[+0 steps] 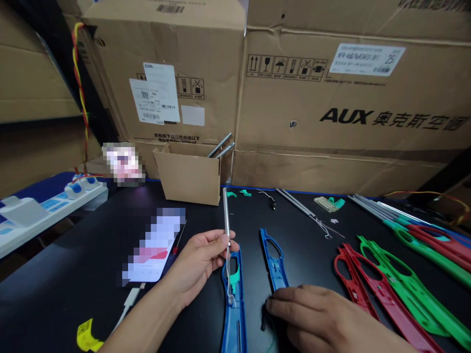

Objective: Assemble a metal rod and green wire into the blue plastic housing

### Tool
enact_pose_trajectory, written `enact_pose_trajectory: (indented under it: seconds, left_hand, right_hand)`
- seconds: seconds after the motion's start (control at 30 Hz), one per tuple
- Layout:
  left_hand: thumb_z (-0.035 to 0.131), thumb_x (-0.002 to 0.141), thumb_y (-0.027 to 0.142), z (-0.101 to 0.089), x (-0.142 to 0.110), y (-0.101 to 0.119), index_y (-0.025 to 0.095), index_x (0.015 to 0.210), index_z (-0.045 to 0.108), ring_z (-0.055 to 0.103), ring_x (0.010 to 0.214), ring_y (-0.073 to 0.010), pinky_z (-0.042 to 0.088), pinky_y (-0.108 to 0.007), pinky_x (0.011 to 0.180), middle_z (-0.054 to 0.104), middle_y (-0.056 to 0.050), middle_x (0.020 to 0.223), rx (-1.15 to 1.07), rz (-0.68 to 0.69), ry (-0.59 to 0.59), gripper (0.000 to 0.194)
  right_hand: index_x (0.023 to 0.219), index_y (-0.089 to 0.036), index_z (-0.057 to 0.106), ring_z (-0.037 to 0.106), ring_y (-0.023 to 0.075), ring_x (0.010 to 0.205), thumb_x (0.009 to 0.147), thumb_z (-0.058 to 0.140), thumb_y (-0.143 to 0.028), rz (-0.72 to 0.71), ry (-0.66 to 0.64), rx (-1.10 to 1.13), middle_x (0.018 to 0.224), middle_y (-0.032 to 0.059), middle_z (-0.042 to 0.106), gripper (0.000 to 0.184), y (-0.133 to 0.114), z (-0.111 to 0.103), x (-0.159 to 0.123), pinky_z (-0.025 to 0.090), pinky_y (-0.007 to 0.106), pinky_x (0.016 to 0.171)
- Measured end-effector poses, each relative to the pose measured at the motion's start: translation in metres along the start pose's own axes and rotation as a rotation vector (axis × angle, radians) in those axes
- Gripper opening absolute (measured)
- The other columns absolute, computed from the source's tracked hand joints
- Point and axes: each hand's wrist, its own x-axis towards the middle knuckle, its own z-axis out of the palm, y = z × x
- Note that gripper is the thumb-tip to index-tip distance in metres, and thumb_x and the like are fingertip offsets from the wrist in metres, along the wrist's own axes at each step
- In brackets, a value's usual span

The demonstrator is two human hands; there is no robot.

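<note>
- By long blue plastic half-shell: left hand pinching slim silver metal rod.
- At second blue plastic half-shell: right hand curled, can't tell if gripping.

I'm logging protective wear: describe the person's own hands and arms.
The left hand and right hand are ungloved, with no ring visible. The left forearm and right wrist, as far as they show, are bare: no sleeve, watch or bracelet.
</note>
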Motion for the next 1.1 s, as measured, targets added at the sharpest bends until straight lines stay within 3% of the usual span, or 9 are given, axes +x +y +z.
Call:
enact_pose_trajectory:
  seconds: [0.17,0.3,0.4,0.53,0.7,0.8,0.93,1.0,1.1]
  left_hand:
    - [0.070,0.081,0.028,-0.001,0.001,-0.001,0.013,0.097,0.069,0.054,0.066,-0.0066,0.039,-0.021,0.067,0.070,-0.002,0.078,-0.017,-0.009,-0.006,0.022]
    - [0.070,0.081,0.028,0.000,0.001,-0.001,0.013,0.097,0.069,0.054,0.066,-0.0066,0.039,-0.021,0.068,0.071,-0.003,0.078,-0.018,-0.013,-0.009,0.022]
    - [0.070,0.081,0.027,0.000,0.000,-0.001,0.013,0.097,0.069,0.054,0.066,-0.0058,0.039,-0.020,0.068,0.071,-0.002,0.077,-0.009,-0.010,-0.007,0.021]
    - [0.070,0.081,0.029,0.001,0.000,-0.001,0.013,0.095,0.069,0.054,0.064,-0.0054,0.038,-0.019,0.065,0.070,-0.002,0.077,0.004,-0.009,-0.001,0.021]
    - [0.070,0.081,0.029,0.001,0.001,-0.001,0.013,0.094,0.070,0.052,0.063,-0.0056,0.037,-0.019,0.064,0.070,-0.002,0.077,0.019,-0.002,-0.017,0.021]
    - [0.069,0.081,0.030,0.001,0.001,-0.002,0.012,0.094,0.069,0.051,0.062,-0.0057,0.036,-0.020,0.062,0.070,-0.003,0.077,0.036,0.012,-0.018,0.022]
    - [0.068,0.081,0.030,0.002,0.001,-0.004,0.011,0.096,0.069,0.049,0.061,-0.0067,0.035,-0.021,0.060,0.069,-0.004,0.077,0.075,0.055,-0.011,0.024]
    - [0.067,0.082,0.030,0.002,0.001,-0.004,0.013,0.098,0.068,0.049,0.062,-0.0074,0.033,-0.021,0.059,0.069,-0.003,0.076,0.106,0.103,0.008,0.024]
    - [0.066,0.083,0.030,0.003,0.002,-0.003,0.015,0.100,0.068,0.049,0.064,-0.0085,0.032,-0.022,0.059,0.069,-0.001,0.076,0.159,0.178,0.037,0.023]
  right_hand:
    - [0.094,-0.019,0.068,0.063,0.0176,0.104,0.090,0.045,-0.011,0.017,0.001,-0.092,0.113,0.0055,0.069,0.025,0.013,-0.009,-0.011,0.051,0.027,0.089]
    - [0.099,-0.017,0.066,0.063,0.0189,0.094,0.097,0.039,-0.016,0.045,0.025,-0.118,0.104,0.0085,0.070,0.028,0.008,-0.005,-0.003,0.051,0.030,0.081]
    - [0.109,-0.017,0.063,0.062,0.0189,0.083,0.099,0.032,-0.018,-0.024,-0.029,-0.159,0.098,0.0082,0.070,0.033,-0.001,-0.001,0.010,0.051,0.030,0.072]
    - [0.097,-0.017,0.064,0.056,0.0171,0.064,0.095,0.043,-0.016,-0.079,-0.129,-0.217,0.077,0.0032,0.065,0.021,-0.008,0.007,0.022,0.047,0.028,0.057]
    - [0.095,-0.017,0.064,0.057,0.0181,0.064,0.091,0.048,-0.013,-0.079,-0.152,-0.135,0.078,0.0042,0.065,0.017,-0.004,0.010,0.021,0.047,0.028,0.055]
    - [0.104,-0.019,0.064,0.061,0.0146,0.072,0.090,0.046,-0.011,0.099,0.006,0.226,0.087,0.0056,0.065,0.023,0.000,0.010,0.017,0.050,0.022,0.063]
    - [0.088,-0.022,0.066,0.061,0.0126,0.072,0.086,0.057,-0.021,0.591,0.309,0.753,0.085,0.0026,0.064,0.009,-0.001,0.017,0.019,0.050,0.020,0.065]
    - [0.085,-0.021,0.067,0.060,0.0128,0.070,0.082,0.064,-0.030,0.752,0.338,0.980,0.083,0.0023,0.064,0.010,-0.003,0.021,0.026,0.049,0.020,0.062]
    - [0.086,-0.020,0.067,0.055,0.0109,0.064,0.076,0.072,-0.038,0.862,0.356,1.252,0.078,0.0014,0.065,0.021,-0.005,0.030,0.037,0.046,0.021,0.059]
